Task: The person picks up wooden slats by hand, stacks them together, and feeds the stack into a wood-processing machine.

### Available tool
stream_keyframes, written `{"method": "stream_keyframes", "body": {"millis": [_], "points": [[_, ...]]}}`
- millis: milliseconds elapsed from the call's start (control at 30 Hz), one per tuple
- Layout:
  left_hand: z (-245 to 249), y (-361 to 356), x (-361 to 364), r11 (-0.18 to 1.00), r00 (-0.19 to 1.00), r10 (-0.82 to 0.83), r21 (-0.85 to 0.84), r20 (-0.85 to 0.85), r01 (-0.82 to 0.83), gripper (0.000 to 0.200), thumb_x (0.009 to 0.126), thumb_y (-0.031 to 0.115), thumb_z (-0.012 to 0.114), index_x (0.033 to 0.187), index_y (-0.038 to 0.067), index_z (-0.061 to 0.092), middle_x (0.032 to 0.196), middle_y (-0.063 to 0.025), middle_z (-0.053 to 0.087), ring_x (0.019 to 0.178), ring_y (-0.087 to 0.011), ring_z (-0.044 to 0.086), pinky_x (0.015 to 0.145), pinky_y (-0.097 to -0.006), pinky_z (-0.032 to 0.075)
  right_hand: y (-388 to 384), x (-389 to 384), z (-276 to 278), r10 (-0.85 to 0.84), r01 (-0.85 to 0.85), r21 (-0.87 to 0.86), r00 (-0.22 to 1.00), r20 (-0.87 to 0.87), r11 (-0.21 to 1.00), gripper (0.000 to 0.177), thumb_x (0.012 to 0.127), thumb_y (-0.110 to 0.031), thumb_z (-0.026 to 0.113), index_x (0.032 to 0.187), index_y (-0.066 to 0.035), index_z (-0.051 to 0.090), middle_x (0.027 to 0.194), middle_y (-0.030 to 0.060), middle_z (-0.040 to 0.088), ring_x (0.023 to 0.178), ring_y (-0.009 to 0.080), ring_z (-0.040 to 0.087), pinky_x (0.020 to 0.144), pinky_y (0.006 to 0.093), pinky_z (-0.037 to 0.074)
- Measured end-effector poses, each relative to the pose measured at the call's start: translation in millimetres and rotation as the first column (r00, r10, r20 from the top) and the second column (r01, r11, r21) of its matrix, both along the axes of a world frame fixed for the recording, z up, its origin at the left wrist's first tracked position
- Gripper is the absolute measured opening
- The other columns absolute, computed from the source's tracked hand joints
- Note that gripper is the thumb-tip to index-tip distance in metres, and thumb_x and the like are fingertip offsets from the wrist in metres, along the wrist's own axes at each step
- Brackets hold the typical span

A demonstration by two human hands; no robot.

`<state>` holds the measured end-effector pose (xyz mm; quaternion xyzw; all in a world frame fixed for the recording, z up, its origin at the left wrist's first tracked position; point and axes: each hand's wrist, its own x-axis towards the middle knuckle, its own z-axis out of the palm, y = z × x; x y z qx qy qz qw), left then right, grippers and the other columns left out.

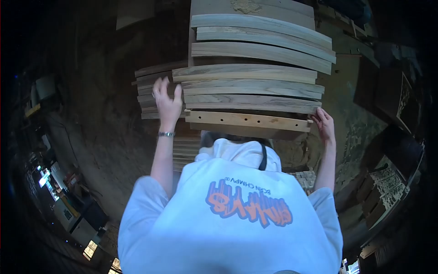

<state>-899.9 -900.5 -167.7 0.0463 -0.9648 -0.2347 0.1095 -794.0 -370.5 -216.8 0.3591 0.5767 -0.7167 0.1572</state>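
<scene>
Several long wooden slats lie side by side across a bench in front of me. Nearest my body is a pale slat with dark holes (pixel 246 120). Just beyond it lies a darker-grained slat (pixel 255 101), its right end between the fingertips of my right hand (pixel 323 124). My left hand (pixel 169 101) is raised beside the left ends of the slats, fingers and thumb apart, with nothing in it. A metal bracelet (pixel 166 134) circles the left wrist.
Farther back lie more curved slats (pixel 260 50) on a board (pixel 283 10) with a small heap of sawdust (pixel 246 5). Darker slats (pixel 148 91) stick out at the left. Stacked pieces (pixel 385 187) and a large box-like object (pixel 381 91) stand on the right.
</scene>
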Motion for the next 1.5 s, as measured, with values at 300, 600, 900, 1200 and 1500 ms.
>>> {"method": "stream_keyframes", "body": {"millis": [300,600,900,1200,1500], "points": [[-47,-34,49,0.262,0.814,-0.132,0.812,0.566,-0.522,0.043,0.092,0.020,0.065,0.124,-0.006,0.056,0.109,-0.0081,0.064,0.097,-0.0128,0.060,0.086,-0.0274,0.050,-5,21,-6,0.026,-0.030,-0.086,0.998,-0.056,0.996,0.038,0.097,-0.022,0.056,0.123,0.005,0.054,0.121,0.0082,0.060,0.110,0.0140,0.056,0.095,0.0276,0.044],[-56,-43,50,0.226,0.834,-0.269,0.873,0.481,-0.431,0.043,0.092,0.019,0.064,0.125,-0.007,0.053,0.112,-0.0087,0.062,0.097,-0.0129,0.061,0.085,-0.0272,0.051,6,39,-22,0.018,-0.030,-0.130,0.995,-0.095,0.991,0.040,0.095,-0.021,0.058,0.127,0.003,0.053,0.122,0.0074,0.059,0.112,0.0148,0.055,0.097,0.0292,0.043],[-47,-44,19,0.131,0.810,-0.307,0.865,0.499,-0.484,0.036,0.091,0.026,0.066,0.111,-0.003,0.064,0.098,-0.0019,0.066,0.091,-0.0088,0.061,0.082,-0.0252,0.049,3,-11,5,-0.097,0.047,-0.392,0.989,-0.108,0.919,0.051,0.098,-0.037,0.051,0.132,0.001,0.050,0.127,0.0104,0.057,0.114,0.0203,0.055,0.101,0.0329,0.038],[-53,-30,-10,0.557,0.873,-0.134,0.765,0.469,-0.325,0.028,0.088,0.026,0.071,0.094,-0.002,0.072,0.083,0.0024,0.066,0.077,-0.0051,0.054,0.071,-0.0210,0.043,7,-24,-9,0.069,-0.071,-0.034,0.996,-0.065,0.997,0.040,0.094,-0.026,0.059,0.123,0.002,0.056,0.115,0.0072,0.062,0.105,0.0147,0.058,0.091,0.0283,0.044],[-51,-50,5,0.443,0.764,-0.277,0.783,0.583,-0.436,0.035,0.085,0.020,0.072,0.110,-0.003,0.066,0.101,-0.0034,0.066,0.092,-0.0084,0.058,0.079,-0.0231,0.045,6,-25,-4,0.161,-0.162,-0.100,0.987,-0.021,0.982,0.036,0.090,-0.023,0.065,0.116,0.000,0.059,0.110,0.0050,0.062,0.099,0.0109,0.059,0.087,0.0254,0.046]]}}
